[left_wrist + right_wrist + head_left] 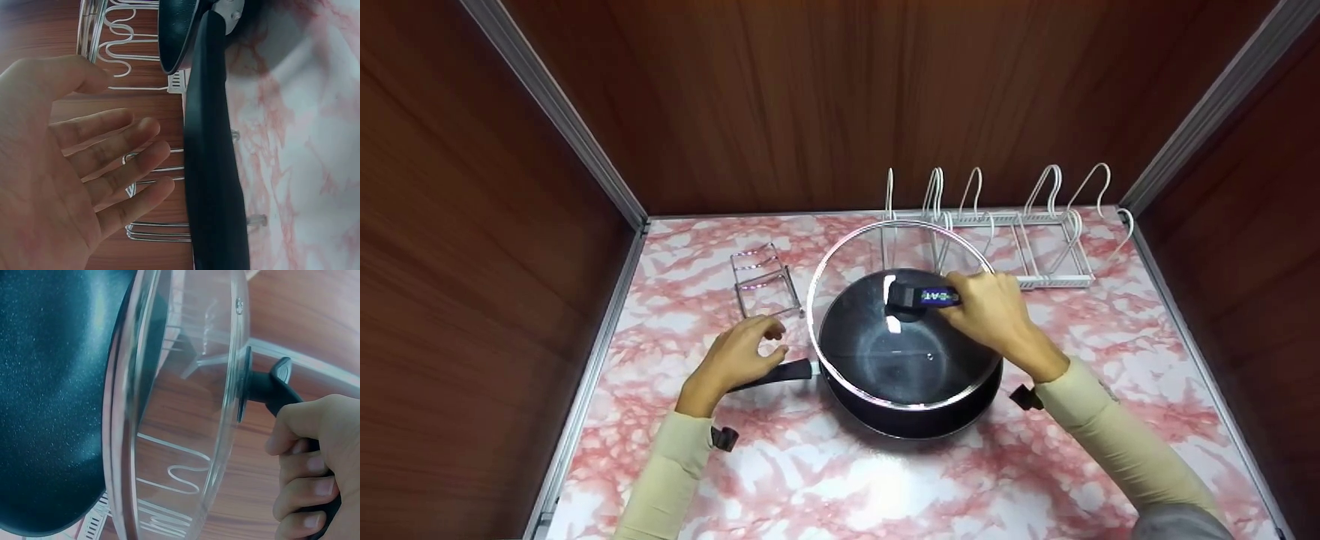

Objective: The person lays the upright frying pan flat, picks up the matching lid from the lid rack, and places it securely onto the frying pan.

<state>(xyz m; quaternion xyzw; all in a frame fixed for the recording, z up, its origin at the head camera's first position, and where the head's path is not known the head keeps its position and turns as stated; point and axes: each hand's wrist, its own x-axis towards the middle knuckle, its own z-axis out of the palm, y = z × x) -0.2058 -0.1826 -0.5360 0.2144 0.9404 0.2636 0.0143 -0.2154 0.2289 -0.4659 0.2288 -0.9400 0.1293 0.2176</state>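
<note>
A round glass lid (877,345) with a metal rim is over the black pan (915,427). My right hand (990,311) grips the lid's black handle (298,402), its fingers curled round it in the right wrist view. That view shows the lid apart from the speckled pan interior (50,399). My left hand (739,356) hovers beside the black pan handle (780,373). In the left wrist view, its palm and loosely bent fingers (121,180) stand apart from the pan handle (214,146), holding nothing.
A white wire rack (1054,282) with tall curved dividers stands at the back right, partly seen through the lid. A small metal wire rack (765,281) sits left of the pan. Wood-grain panels (810,105) enclose the red-and-white marbled tabletop (780,480) at the back and sides.
</note>
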